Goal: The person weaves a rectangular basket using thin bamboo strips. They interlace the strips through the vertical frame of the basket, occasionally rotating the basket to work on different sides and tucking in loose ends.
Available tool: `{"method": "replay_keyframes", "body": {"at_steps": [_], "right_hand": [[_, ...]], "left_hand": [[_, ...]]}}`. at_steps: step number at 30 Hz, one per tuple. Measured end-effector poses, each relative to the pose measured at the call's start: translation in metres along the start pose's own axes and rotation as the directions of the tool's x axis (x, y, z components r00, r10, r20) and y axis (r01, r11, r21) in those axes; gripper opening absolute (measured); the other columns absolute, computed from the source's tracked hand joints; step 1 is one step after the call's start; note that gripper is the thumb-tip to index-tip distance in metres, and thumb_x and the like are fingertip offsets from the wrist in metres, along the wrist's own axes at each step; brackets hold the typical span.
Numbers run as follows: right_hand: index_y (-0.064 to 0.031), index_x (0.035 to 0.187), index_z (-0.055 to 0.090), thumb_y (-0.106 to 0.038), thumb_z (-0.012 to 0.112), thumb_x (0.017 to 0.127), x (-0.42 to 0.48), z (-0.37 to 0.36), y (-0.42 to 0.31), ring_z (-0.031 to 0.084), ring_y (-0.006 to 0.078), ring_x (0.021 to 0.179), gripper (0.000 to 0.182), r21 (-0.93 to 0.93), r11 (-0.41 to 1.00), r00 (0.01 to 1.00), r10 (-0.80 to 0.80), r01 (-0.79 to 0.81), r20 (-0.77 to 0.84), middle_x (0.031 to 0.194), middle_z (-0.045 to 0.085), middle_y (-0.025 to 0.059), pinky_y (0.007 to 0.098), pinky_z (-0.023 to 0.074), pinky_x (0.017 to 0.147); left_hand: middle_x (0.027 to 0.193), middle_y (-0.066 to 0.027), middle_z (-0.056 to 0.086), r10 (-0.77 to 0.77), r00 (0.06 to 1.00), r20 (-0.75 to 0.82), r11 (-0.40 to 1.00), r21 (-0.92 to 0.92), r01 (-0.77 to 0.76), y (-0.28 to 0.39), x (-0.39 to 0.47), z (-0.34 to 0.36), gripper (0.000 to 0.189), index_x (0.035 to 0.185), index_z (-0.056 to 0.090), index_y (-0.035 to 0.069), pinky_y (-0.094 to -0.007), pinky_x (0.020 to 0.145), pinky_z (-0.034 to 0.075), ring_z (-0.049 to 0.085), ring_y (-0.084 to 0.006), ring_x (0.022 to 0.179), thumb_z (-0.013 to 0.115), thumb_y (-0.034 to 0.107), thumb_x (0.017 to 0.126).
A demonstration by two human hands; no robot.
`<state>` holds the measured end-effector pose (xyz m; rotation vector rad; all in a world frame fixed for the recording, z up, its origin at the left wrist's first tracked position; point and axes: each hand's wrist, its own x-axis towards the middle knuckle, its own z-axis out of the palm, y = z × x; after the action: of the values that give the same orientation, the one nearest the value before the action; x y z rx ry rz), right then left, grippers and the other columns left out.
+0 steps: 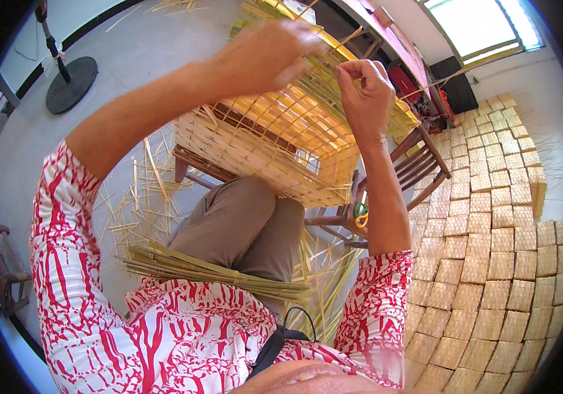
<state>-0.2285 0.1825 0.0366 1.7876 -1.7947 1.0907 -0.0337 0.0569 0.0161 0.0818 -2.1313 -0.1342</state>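
A large rectangular basket of woven bamboo strips (262,157) rests tilted before my knees, with an open lattice and yellow strips inside. Over its far side, my left hand (284,56) is blurred by motion; whether it holds a strip cannot be told. My right hand (367,93) is raised by the basket's far right side, thumb and forefinger pinched together at what seems to be a thin strip. Greenish split strips (331,83) run along the far side between the hands. Across my lap lies a bundle of green bamboo strips (212,273).
Rows of stacked woven pieces (478,246) cover the floor at right. A wooden chair (419,162) holding scissors with green and yellow handles (361,215) stands beside the basket. Loose strips (148,192) litter the floor; a round black stand base (71,84) is upper left.
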Motion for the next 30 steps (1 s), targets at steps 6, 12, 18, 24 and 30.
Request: {"method": "replay_keyframes", "body": {"at_steps": [6,12,18,24,30], "right_hand": [[-0.0125,0.086,0.072,-0.020,0.077,0.085,0.009,0.007,0.002,0.071,0.0283,0.073,0.009,-0.194,0.972,0.990,-0.140,0.134,-0.020,0.085,0.069,0.0065,0.0395,0.0534,0.063],[-0.0150,0.084,0.068,-0.019,0.075,0.085,0.012,0.006,0.013,0.069,0.0291,0.070,0.009,-0.309,0.924,0.972,-0.234,0.223,0.003,0.082,0.066,0.0046,0.0425,0.0526,0.059],[-0.0147,0.083,0.066,-0.019,0.076,0.084,0.012,0.011,0.009,0.069,0.0291,0.069,0.010,-0.336,0.898,0.956,-0.293,0.284,0.025,0.081,0.063,0.0044,0.0423,0.0519,0.057],[-0.0148,0.087,0.061,-0.022,0.077,0.085,0.012,0.012,0.001,0.069,0.0283,0.071,0.017,-0.462,0.832,0.947,-0.315,0.305,0.059,0.082,0.060,0.0032,0.0416,0.0519,0.056],[-0.0166,0.098,0.064,-0.025,0.079,0.086,0.007,-0.002,-0.008,0.070,0.0268,0.076,0.021,-0.416,0.858,0.948,-0.316,0.302,0.037,0.092,0.067,0.0017,0.0381,0.0528,0.058]], "left_hand": [[0.092,-0.0198,0.072,-0.154,0.953,0.260,0.944,0.323,0.064,-0.032,0.066,0.040,0.018,0.093,0.073,0.003,-0.0455,0.078,0.058,0.072,-0.0368,0.089,0.069,0.010,0.077],[0.081,-0.0176,0.073,-0.089,0.929,0.358,0.957,0.288,-0.019,-0.042,0.077,0.051,0.007,0.072,0.076,0.008,-0.0462,0.075,0.058,0.072,-0.0364,0.078,0.070,0.012,0.071],[0.080,-0.0186,0.072,-0.054,0.959,0.277,0.973,0.232,-0.012,-0.045,0.066,0.042,0.008,0.076,0.077,0.008,-0.0481,0.082,0.056,0.072,-0.0354,0.083,0.073,0.013,0.072],[0.078,-0.0194,0.072,-0.167,0.939,0.300,0.985,0.090,0.146,-0.030,0.071,0.032,0.006,0.076,0.076,0.005,-0.0467,0.073,0.057,0.072,-0.0372,0.078,0.075,0.010,0.071],[0.077,-0.0208,0.072,-0.264,0.928,0.263,0.963,0.012,0.271,-0.025,0.066,0.027,0.005,0.074,0.076,0.004,-0.0468,0.070,0.057,0.072,-0.0377,0.076,0.074,0.007,0.071]]}}
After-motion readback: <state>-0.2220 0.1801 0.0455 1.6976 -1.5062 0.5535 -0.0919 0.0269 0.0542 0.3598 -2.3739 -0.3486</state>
